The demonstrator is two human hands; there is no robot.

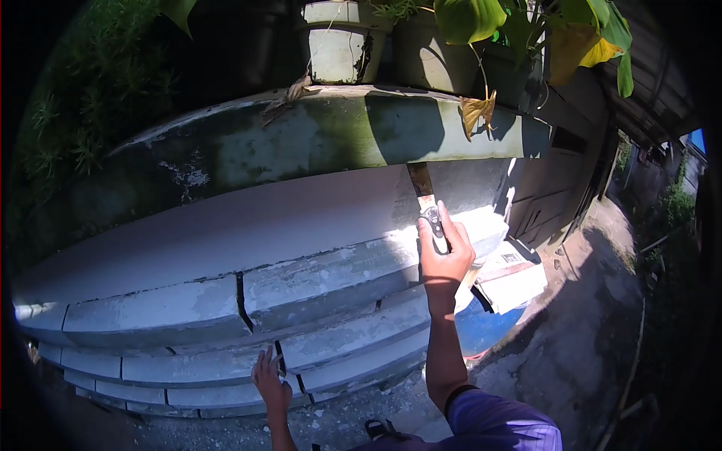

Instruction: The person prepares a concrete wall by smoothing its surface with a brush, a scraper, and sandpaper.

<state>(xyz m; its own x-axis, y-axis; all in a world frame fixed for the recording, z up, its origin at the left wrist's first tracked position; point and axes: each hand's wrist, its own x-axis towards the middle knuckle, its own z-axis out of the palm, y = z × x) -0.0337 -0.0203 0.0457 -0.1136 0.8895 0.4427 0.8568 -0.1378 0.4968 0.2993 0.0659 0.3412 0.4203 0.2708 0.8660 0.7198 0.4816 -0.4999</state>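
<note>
Holding a scraper (423, 192) in the right grip (445, 254), with fingers curled around the dark-and-pale handle, thumb along one side and index finger stretched up along the other. Pointing upward, blade first, in bright sun, close to the right end of a long, green-stained ledge (301, 135). Reaching the ledge's lower edge with the brown-marked tip, in front of the pale wall (226, 214) below. Cannot tell from this angle whether touching the ledge, the wall or neither.

Hanging lower and well apart from the scraper, in the left grip (271, 379), with fingers loosely spread near a dark gap in the pale stepped tiers (162, 308). Cannot tell whether resting on an edge there or hovering just in front.

Standing on top of the ledge, a weathered white pot (347, 45) and beside it a shaded pot (432, 60), beneath broad green and yellowing leaves (470, 21). Dangling over the ledge's front face, to the right of the blade, a curled brown leaf (478, 113).

Sitting just beyond the right forearm, a blue container (489, 327), topped with whitish sheets (519, 274). Showing at the bottom, a purple sleeve (500, 421) around the right upper arm.
</note>
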